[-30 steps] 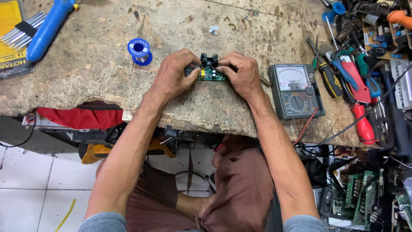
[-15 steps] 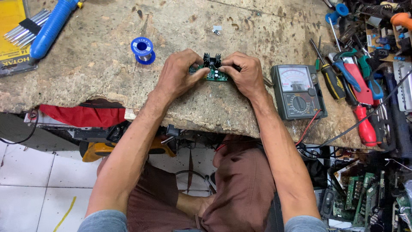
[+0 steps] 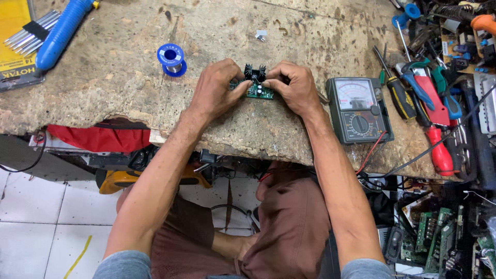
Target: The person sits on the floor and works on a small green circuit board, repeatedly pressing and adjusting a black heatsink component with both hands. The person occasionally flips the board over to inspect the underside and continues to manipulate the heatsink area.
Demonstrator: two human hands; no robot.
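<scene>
Both hands on a small green circuit board (image 3: 257, 91), held near the middle of the worn stone-like desk (image 3: 129, 98), a bit back from its chipped front edge. Left hand (image 3: 217, 90) grasps the board's left end, fingers curled over it; right hand (image 3: 293, 87) grasps the right end, thumb and fingertips pinching near the black finned heatsink (image 3: 254, 73) that stands on the board's far side. Can't tell if the board rests on the desk or is lifted just off it. Blue solder spool (image 3: 171, 58) sits left of the left hand, near but apart. Analog multimeter (image 3: 359, 108) lies flat just right of the right wrist, red lead (image 3: 370, 153) running off the front edge. Right of the meter: pile of screwdrivers and red-handled pliers (image 3: 431, 106), partly overlapping. Far left: blue-handled tool (image 3: 62, 31) lying diagonally, beside a row of metal bits (image 3: 28, 31) on a yellow card (image 3: 13, 28). Small metal part (image 3: 261, 35) lies on the desk beyond the board, well apart. Red cloth (image 3: 101, 138) under the desk edge at left; stack of green circuit boards (image 3: 439, 235) on the floor at lower right.
</scene>
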